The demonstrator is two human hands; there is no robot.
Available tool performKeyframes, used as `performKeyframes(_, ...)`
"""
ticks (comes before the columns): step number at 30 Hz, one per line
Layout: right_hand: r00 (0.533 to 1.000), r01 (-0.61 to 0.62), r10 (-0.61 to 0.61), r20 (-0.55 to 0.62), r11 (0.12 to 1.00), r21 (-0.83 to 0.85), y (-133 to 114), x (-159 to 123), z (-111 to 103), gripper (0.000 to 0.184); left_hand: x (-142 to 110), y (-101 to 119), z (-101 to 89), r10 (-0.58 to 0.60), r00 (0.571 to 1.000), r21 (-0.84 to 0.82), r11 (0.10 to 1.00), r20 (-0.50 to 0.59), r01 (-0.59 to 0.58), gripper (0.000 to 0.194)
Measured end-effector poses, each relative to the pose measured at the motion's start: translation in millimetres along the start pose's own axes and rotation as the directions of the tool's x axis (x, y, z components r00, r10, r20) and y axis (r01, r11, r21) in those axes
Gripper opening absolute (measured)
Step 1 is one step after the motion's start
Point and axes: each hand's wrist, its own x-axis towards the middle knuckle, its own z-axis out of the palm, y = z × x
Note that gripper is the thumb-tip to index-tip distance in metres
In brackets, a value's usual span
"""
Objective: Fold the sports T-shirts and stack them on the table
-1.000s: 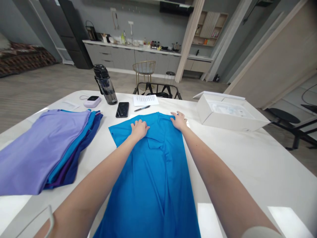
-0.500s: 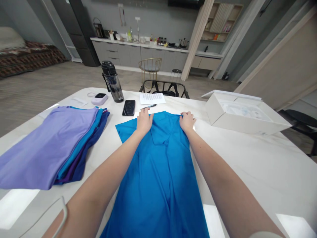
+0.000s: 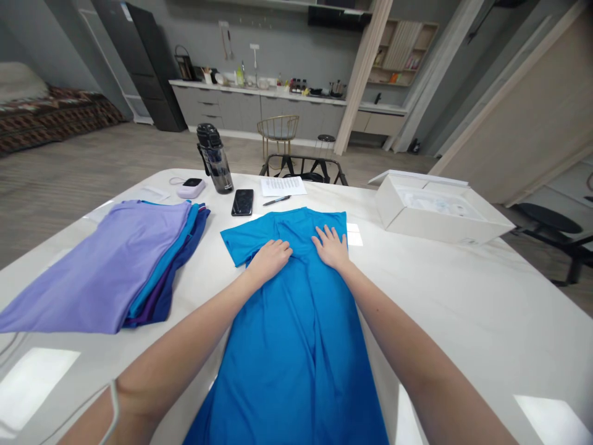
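Note:
A bright blue short-sleeved shirt (image 3: 296, 346) lies flat and lengthwise on the white table (image 3: 463, 290), its hem running off toward me. My left hand (image 3: 271, 259) rests palm down on the shirt's upper part, next to the left sleeve. My right hand (image 3: 330, 247) lies flat on the same cloth with its fingers spread. Neither hand grips the fabric. A thin white band (image 3: 113, 411) circles my left wrist.
To the left sits a folded clothes stack (image 3: 106, 266) in lilac, blue and purple. Beyond the shirt are a phone (image 3: 242, 202), pen (image 3: 277, 200), printed sheet (image 3: 283, 186) and water bottle (image 3: 215, 161). An open white box (image 3: 440, 210) stands at right.
Both hands have slid from the shirt's far edge back toward me and now lie flat on the cloth. The shirt's top looks smoother, and the view has shifted slightly.

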Motion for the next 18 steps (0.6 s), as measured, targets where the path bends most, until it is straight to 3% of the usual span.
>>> performKeyframes(3, 0.998, -0.016, 0.019, 0.055, 0.998, -0.065, 0, -1, -1, 0.070, -8, 1, -6.9, -0.026, 1.000, 0.002, 1.000, 0.012, 0.026, 0.016)
performKeyframes(6, 0.995, -0.021, 0.030, 0.091, 0.994, -0.105, -1, 1, -5, 0.076, -16, 5, -13.3, -0.062, 0.997, -0.097, 0.993, 0.052, 0.067, 0.019)
performKeyframes(9, 0.995, -0.012, 0.023, 0.095, 0.994, -0.113, -1, 1, -5, 0.078, -20, -3, -13.9, -0.257, 0.966, -0.167, 0.952, 0.009, 0.255, 0.031)
performKeyframes(11, 0.996, -0.004, 0.014, 0.084, 0.993, -0.121, -1, 0, -4, 0.076, -22, -20, -10.7, -0.484, 0.874, -0.156, 0.867, -0.036, 0.474, 0.035)
performKeyframes(13, 0.998, -0.001, 0.009, 0.068, 0.992, -0.128, -1, -3, -3, 0.073, -25, -45, -5.8, -0.692, 0.721, -0.119, 0.719, -0.029, 0.685, 0.039)
performKeyframes(15, 1.000, -0.005, 0.008, 0.029, 0.993, -0.121, -3, -5, -4, 0.070, -30, -70, -0.6, -0.812, 0.582, -0.068, 0.579, 0.042, 0.812, 0.045)
performKeyframes(16, 1.000, -0.008, 0.007, -0.009, 0.994, -0.111, -5, -6, -5, 0.067, -33, -81, 1.6, -0.840, 0.537, -0.042, 0.535, 0.076, 0.844, 0.047)
performKeyframes(18, 0.994, -0.002, -0.008, -0.113, 0.996, -0.087, -12, -5, -7, 0.060, -39, -98, 4.8, -0.860, 0.498, 0.000, 0.501, 0.114, 0.865, 0.047)
